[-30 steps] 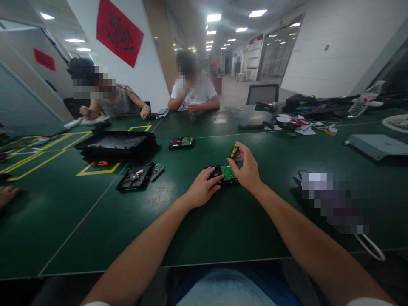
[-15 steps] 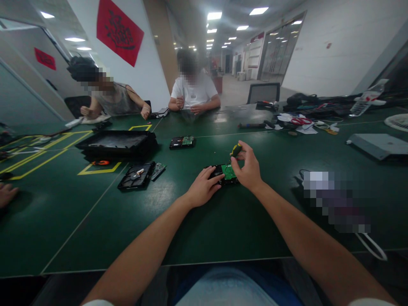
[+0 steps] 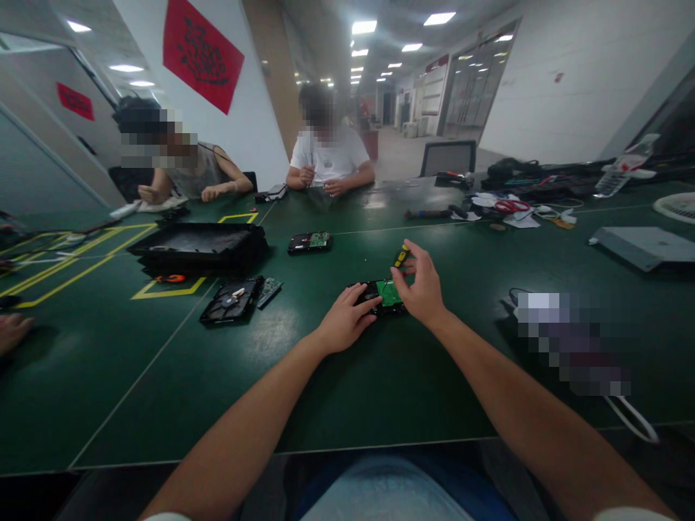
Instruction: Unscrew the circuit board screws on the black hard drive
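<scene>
A black hard drive with a green circuit board (image 3: 387, 292) lies on the green table (image 3: 347, 391) in front of me. My left hand (image 3: 347, 317) rests on its left part, fingers spread over the black casing. In my right hand (image 3: 420, 284) is a small yellow and black screwdriver (image 3: 402, 256), pinched by thumb and fingers and tilted over the right end of the board. The screwdriver's tip is too small to make out.
Left of the drive are an opened drive (image 3: 231, 300), a loose board (image 3: 269, 292) and black trays (image 3: 200, 244). Another drive (image 3: 309, 242) sits farther back. A pixelated object (image 3: 575, 344) and a grey box (image 3: 646, 247) are at right. Two people sit opposite; another hand shows far left.
The screwdriver's handle has turned slightly in my right hand, while my left hand stays in place. The arm of the person at the back left has moved left.
</scene>
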`<state>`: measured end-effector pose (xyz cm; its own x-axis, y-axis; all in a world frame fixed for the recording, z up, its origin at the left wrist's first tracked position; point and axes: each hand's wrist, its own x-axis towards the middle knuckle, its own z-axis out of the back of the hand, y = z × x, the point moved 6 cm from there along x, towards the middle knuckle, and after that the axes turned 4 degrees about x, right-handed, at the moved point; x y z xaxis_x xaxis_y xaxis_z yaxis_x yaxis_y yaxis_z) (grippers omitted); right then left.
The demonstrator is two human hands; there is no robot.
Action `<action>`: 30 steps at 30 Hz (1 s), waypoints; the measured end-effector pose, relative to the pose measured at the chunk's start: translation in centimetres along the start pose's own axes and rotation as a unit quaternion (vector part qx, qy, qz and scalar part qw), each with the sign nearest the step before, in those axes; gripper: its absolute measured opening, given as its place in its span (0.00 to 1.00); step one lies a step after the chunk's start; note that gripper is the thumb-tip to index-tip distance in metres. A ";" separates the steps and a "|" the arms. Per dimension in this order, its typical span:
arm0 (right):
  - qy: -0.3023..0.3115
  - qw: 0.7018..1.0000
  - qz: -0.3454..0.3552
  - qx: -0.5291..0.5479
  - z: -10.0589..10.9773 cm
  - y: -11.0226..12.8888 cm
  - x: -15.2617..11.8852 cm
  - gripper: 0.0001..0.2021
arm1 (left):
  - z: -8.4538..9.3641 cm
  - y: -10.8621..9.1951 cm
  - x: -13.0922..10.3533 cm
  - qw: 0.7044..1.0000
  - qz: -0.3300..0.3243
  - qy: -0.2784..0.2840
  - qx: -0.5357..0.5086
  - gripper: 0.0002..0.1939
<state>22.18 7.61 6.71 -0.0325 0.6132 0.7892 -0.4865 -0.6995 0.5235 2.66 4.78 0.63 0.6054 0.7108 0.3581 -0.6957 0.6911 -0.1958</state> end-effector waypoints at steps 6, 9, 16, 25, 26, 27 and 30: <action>0.000 1.000 0.004 -0.002 0.0 0.1 0.0 0.29 | 0.2 -0.2 0.0 1.000 -0.002 -0.005 -0.003 0.24; 0.000 1.000 0.006 0.003 0.0 0.1 0.0 0.30 | 0.3 -0.2 0.0 1.000 0.000 -0.005 -0.003 0.24; 0.001 1.000 0.007 -0.014 0.2 0.3 0.1 0.32 | 0.2 -0.2 0.0 1.000 0.003 0.001 0.000 0.24; -0.005 1.000 -0.002 -0.005 0.1 0.0 0.2 0.32 | 0.3 -0.2 0.0 1.000 0.006 0.004 -0.002 0.23; -0.005 1.000 -0.001 -0.004 0.2 0.1 0.2 0.32 | 0.3 -0.2 0.0 1.000 0.006 0.005 -0.001 0.23; -0.005 1.000 0.001 -0.003 0.2 0.1 0.2 0.31 | 0.3 -0.2 0.0 1.000 0.006 0.006 0.000 0.23; -0.001 1.000 0.004 0.000 0.3 0.3 0.1 0.30 | 0.3 -0.3 0.0 1.000 0.007 0.005 0.000 0.23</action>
<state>22.30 7.39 7.06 -0.0354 0.6072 0.7937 -0.4856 -0.7046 0.5174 2.71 4.51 0.98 0.5991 0.7217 0.3467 -0.7040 0.6811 -0.2013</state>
